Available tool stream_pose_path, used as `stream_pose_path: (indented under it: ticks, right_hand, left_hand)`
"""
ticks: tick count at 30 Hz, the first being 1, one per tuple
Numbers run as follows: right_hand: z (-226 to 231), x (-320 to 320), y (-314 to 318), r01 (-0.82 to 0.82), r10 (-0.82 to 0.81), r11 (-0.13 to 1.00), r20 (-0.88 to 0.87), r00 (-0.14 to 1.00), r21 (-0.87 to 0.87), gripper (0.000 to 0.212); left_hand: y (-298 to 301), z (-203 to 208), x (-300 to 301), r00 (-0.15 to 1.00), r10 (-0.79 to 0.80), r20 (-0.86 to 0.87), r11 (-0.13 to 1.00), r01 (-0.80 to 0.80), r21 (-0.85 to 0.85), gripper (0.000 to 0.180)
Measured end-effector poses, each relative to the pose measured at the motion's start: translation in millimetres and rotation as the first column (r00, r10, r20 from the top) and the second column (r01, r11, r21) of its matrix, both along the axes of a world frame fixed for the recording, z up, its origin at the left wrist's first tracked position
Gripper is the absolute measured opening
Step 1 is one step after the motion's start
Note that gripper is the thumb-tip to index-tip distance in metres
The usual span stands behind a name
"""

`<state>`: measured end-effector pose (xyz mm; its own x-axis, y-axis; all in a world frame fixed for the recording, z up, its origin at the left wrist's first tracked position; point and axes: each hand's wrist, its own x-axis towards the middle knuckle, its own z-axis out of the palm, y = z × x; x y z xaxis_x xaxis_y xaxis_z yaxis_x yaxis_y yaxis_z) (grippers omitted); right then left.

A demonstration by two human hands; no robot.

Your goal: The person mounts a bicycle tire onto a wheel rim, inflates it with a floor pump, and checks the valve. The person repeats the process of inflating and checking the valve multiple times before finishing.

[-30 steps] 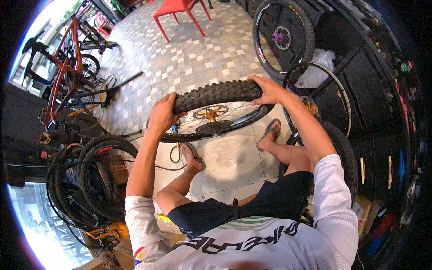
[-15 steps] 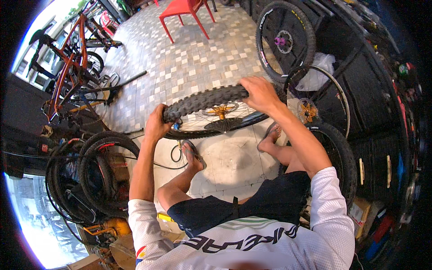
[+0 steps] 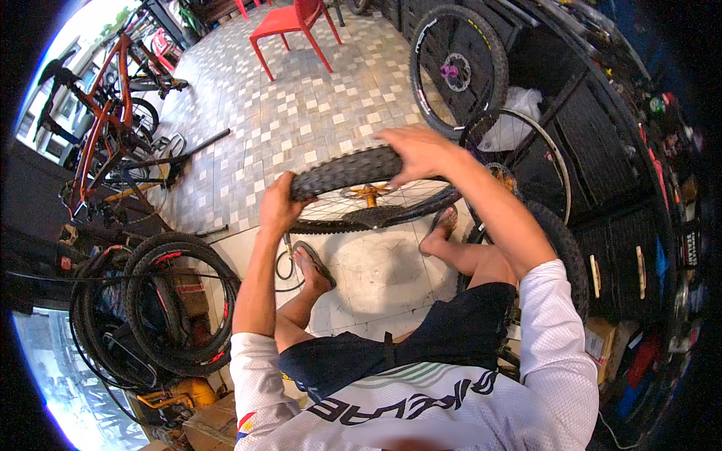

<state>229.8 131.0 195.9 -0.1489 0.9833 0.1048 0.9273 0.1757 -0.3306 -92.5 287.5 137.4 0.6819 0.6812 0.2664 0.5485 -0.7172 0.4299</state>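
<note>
Between my knees stands a bicycle wheel with a black knobby tyre [image 3: 342, 171]. Its gold hub [image 3: 369, 194] and thin spokes show below the tyre's upper edge, with a dark cassette [image 3: 376, 217] on the near side. My left hand [image 3: 281, 205] is closed round the tyre at its left. On the right, my right hand [image 3: 427, 155] straddles the tyre, fingers over the far side and thumb on the near side. My right hand and forearm hide part of the wheel's right side.
More wheels and tyres [image 3: 180, 301] lean together at left, beside an air hose [image 3: 284, 272]. Two wheels, one with a purple hub [image 3: 451, 72], stand at right near a white plastic bag [image 3: 515, 120]. An orange bicycle frame [image 3: 113, 113] and a red chair [image 3: 293, 22] stand farther off.
My hands have come closer together on the tyre. The right hand's thumb now shows spread on the near side. The surroundings have shifted slightly left in view.
</note>
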Motion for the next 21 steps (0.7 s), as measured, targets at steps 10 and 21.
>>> stream_pose_path:
  ticks: [10, 21]
  right_hand:
    - [-42, 15, 0, 0.156, -0.156, 0.988, -0.087, 0.984, 0.004, 0.062]
    - [-64, -5, 22, 0.292, -0.297, 0.941, 0.0, 0.955, 0.169, 0.047]
  left_hand:
    - [9, 39, 5, 0.976, -0.143, -0.162, 0.99, 0.138, -0.04, 0.071]
    - [9, 27, 66, 0.969, -0.05, -0.241, 0.988, 0.083, 0.128, 0.035]
